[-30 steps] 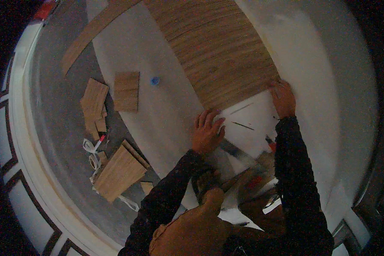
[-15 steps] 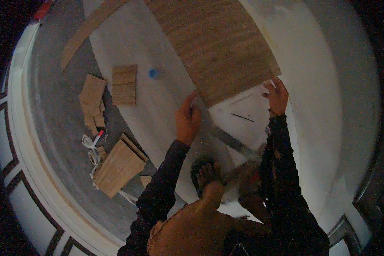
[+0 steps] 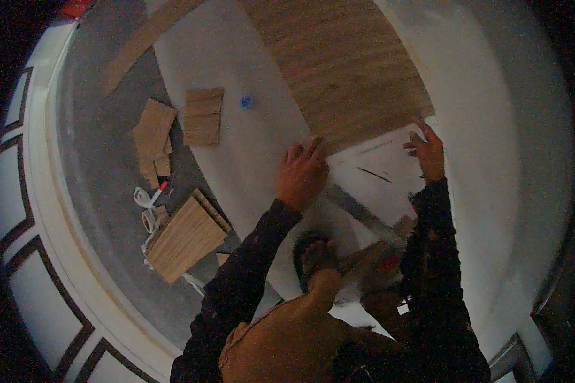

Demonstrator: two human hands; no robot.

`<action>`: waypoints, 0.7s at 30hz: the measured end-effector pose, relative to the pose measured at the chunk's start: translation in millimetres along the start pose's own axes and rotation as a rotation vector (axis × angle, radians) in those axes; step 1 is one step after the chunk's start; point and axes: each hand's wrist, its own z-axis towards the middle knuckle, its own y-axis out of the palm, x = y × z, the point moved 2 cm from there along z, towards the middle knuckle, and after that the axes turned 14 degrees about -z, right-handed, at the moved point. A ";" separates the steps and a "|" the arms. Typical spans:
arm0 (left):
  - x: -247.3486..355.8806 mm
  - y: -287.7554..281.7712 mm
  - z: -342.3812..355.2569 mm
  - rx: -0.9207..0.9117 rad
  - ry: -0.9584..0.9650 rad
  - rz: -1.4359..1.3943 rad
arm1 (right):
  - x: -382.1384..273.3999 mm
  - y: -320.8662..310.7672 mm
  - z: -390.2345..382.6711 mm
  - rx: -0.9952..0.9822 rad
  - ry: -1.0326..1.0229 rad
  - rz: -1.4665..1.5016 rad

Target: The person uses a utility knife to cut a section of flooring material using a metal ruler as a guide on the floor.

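Note:
Wood-patterned flooring point(image 3: 345, 70) in brown planks runs from the top of the view down to a cut end at the middle. My left hand point(image 3: 303, 175) is at the lower left corner of that end, its back up and its fingers stretched onto or beside the edge. Close to the lower right corner is my right hand point(image 3: 430, 153), fingers apart and nothing seen in them. A thin dark strip or line point(image 3: 374, 174) lies on the pale surface between my hands. Whether the fingertips press on the planks is hard to tell in the dim light.
Left of the planks lie a short plank piece point(image 3: 203, 118), a blue roll or cap point(image 3: 246, 102), stacked offcuts point(image 3: 188, 241), more scraps point(image 3: 153, 137) and a red-and-white marker-like item point(image 3: 160, 191). My foot point(image 3: 319, 255) rests below my left hand. A pale wall point(image 3: 485, 159) borders the right.
My left hand has turned back-up and its fingers now reach the planks' lower left corner. My right hand stays by the right corner. The whole view has shifted slightly.

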 end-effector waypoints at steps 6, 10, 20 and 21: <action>-77.4 -22.9 59.6 0.270 0.006 0.229 | 12.2 6.9 4.4 -0.031 -0.021 0.058; -83.1 -55.7 100.7 0.417 0.075 0.190 | 12.7 -2.7 6.9 0.002 0.048 0.031; -75.7 -52.1 126.4 0.353 0.306 0.142 | -18.5 -14.4 19.6 0.126 0.017 -0.196; -75.5 -54.5 120.5 0.356 0.308 0.147 | -20.4 -12.3 16.5 0.069 0.049 -0.149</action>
